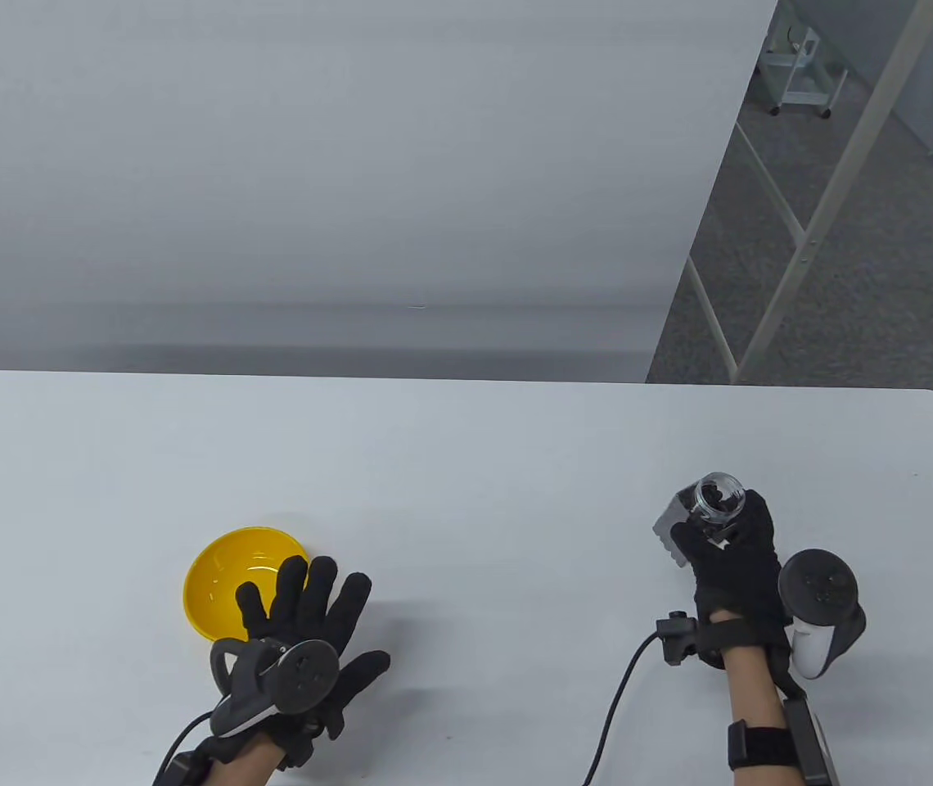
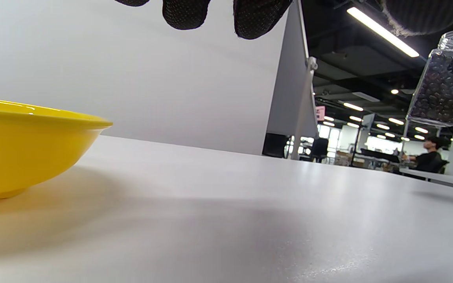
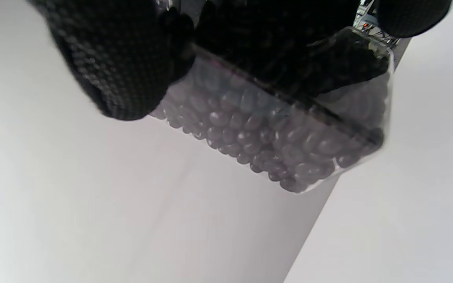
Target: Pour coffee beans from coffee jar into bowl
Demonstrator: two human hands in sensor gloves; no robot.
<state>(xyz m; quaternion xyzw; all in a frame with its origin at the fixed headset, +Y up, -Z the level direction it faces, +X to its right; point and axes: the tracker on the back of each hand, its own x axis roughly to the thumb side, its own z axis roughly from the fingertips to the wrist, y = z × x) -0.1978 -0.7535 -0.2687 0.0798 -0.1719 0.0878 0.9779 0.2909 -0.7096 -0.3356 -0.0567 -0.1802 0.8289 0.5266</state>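
A yellow bowl (image 1: 225, 575) sits on the white table (image 1: 466, 458) at the front left; it also shows at the left of the left wrist view (image 2: 22, 149). My left hand (image 1: 311, 610) is open with fingers spread, just right of the bowl and overlapping its near rim. My right hand (image 1: 732, 557) grips a clear, open-topped coffee jar (image 1: 708, 508) full of dark beans, lifted above the table at the front right. The jar shows in the left wrist view (image 2: 441, 82) and the right wrist view (image 3: 289, 141), where the gloved fingers (image 3: 116, 67) wrap around it.
The table's far edge (image 1: 434, 377) meets a grey partition wall. Beyond the table's right corner lie carpeted floor and metal frame legs (image 1: 802, 246). Cables run from both wrists off the bottom edge.
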